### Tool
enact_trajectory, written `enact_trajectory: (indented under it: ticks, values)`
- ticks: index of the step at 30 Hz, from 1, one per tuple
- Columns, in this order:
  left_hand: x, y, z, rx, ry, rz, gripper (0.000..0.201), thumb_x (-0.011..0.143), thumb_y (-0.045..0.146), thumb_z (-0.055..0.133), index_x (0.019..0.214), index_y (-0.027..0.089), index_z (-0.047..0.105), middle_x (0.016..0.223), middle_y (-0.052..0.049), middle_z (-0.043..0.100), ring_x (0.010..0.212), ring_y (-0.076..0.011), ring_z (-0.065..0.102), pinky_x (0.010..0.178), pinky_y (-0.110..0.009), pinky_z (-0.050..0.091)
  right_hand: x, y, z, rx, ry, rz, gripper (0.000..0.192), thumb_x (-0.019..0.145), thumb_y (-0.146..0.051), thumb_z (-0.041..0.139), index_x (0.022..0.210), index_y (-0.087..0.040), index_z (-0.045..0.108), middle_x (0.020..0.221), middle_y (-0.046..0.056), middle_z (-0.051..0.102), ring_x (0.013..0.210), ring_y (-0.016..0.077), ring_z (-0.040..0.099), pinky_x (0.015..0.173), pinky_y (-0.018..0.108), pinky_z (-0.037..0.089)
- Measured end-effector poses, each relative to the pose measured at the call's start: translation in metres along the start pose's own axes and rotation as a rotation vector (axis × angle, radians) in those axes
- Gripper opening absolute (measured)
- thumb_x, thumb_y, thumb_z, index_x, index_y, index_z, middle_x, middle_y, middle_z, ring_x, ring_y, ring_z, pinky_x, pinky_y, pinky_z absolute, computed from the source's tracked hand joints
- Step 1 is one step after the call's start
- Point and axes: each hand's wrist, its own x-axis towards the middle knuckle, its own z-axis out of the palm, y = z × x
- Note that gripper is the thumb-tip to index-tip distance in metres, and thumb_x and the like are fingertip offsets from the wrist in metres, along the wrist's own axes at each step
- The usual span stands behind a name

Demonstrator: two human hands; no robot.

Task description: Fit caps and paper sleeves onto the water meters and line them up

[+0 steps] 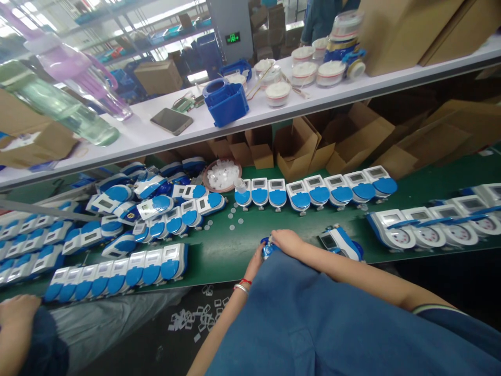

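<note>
My left hand (255,262) is closed round a small, shiny blue meter part (268,249) at the near edge of the green bench. Closed at the top of that part, my right hand (288,242) has its fingers pressed together; what they pinch is too small to make out. My blue clothing hides the underside of the part. To the right of my hands, a blue-and-white meter (341,243) lies on its side. Beyond them stands a row of meters (276,192) with small displays and closed blue lids.
More meters (117,274) crowd the left, and several with raised lids (428,227) stand right. Behind are a bowl of clear caps (206,183) and open cartons (295,146). A white shelf (136,138) crosses above. Another person's hand (18,313) is at lower left.
</note>
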Motion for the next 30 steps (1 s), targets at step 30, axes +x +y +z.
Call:
enact_trajectory:
  ticks: [30]
  values:
    - [0.011, 0.009, 0.0, -0.369, 0.003, -0.073, 0.09, 0.067, 0.036, 0.072, 0.139, 0.019, 0.021, 0.142, -0.02, 0.034, 0.118, -0.0304, 0.049, 0.097, -0.048, 0.041, 0.008, 0.047, 0.037, 0.506, 0.057, 0.217, 0.061, 0.063, -0.049, 0.07, 0.11, -0.014, 0.054, 0.11, 0.013, 0.061, 0.098, 0.025, 0.058, 0.081, 0.033, 0.046]
